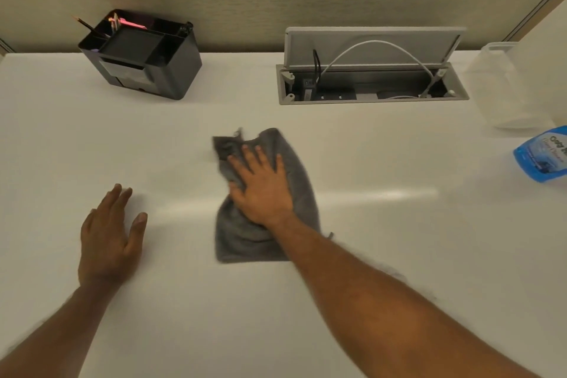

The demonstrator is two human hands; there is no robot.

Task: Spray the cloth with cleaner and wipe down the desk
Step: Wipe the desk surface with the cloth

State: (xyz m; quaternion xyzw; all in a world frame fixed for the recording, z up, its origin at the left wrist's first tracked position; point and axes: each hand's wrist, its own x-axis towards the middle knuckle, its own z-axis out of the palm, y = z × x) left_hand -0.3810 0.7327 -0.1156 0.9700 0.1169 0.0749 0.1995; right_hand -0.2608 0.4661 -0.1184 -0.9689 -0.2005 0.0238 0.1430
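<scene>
A grey cloth (245, 239) lies crumpled on the white desk (383, 224) near its middle. My right hand (262, 184) presses flat on top of the cloth, fingers spread and pointing away from me. My left hand (112, 236) rests flat on the bare desk to the left of the cloth, fingers together, holding nothing. A blue bottle of cleaner (543, 156) lies at the right edge of the view, partly cut off.
A black desk organiser (144, 64) with pencils stands at the back left. An open grey cable hatch (371, 83) with a white cable is set into the desk at the back right. A clear plastic container (503, 86) stands at the far right, behind the bottle.
</scene>
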